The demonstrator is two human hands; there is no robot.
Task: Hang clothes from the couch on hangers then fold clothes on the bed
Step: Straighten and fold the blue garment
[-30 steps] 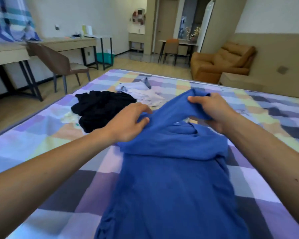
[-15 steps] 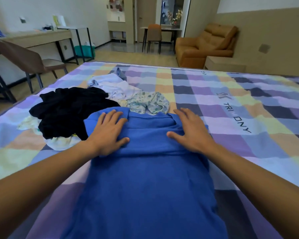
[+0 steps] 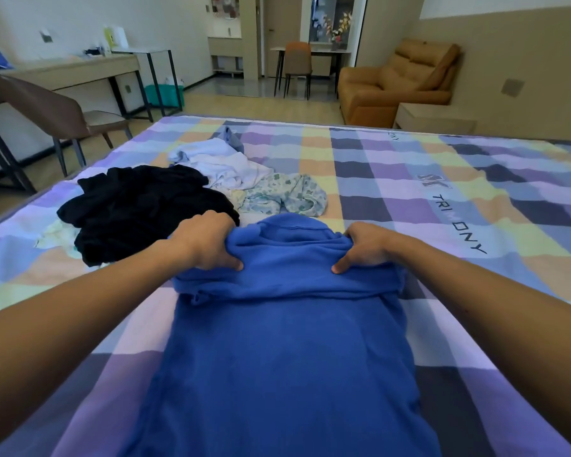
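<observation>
Shirt (image 3: pixel 277 357) now inside left grip (image 3: pixel 205 240), right grip (image 3: pixel 368 245)

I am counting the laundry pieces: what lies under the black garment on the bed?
A pale yellowish cloth pokes out from under the black garment at its near left edge, on the checked bedcover. Anything else beneath is covered and cannot be seen.

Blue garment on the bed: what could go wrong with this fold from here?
1. The left hand and right hand grip the soft blue garment at bunched spots on its doubled-over far edge, so the fold may come out wrinkled or lopsided.
2. The left hand sits right against the crumpled black clothes pile. Pulling the fold could drag some of that pile along or tuck it into the garment.
</observation>
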